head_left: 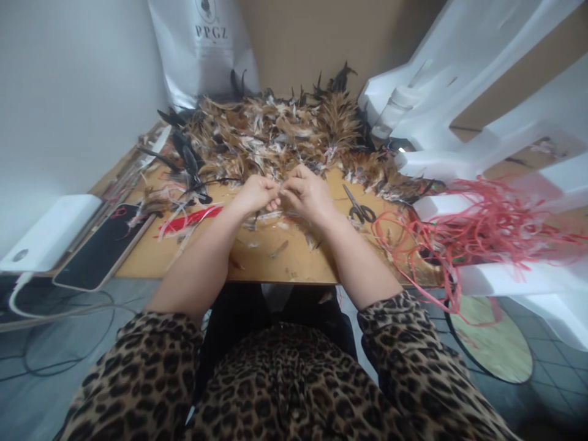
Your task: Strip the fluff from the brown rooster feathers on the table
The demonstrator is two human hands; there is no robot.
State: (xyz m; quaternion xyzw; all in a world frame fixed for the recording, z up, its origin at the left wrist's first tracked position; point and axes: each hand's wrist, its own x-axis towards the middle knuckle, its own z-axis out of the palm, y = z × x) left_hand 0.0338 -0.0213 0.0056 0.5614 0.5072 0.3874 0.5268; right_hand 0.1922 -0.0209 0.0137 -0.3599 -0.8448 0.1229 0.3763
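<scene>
My left hand point(258, 193) and my right hand point(307, 191) meet above the table, fingertips pinched close together. Whatever lies between them is too small and blurred to name. A thin dark feather point(220, 180) reaches leftward from beside my left hand; whether the fingers hold it, I cannot tell. Just beyond both hands spreads a heap of brown, white and black feathers point(275, 131). Black-handled scissors point(361, 208) lie on the wooden table point(285, 260) to the right of my right hand. Red strips point(190, 222) rest left of my left forearm.
A white power bank point(50, 229) and a dark-screened phone point(103, 248) lie at the left edge. Tangled red ribbons point(487, 226) hang over white foam pieces point(509, 278) at the right. A printed white bag point(206, 55) stands behind the feathers, with a clear bottle point(392, 113) at back right.
</scene>
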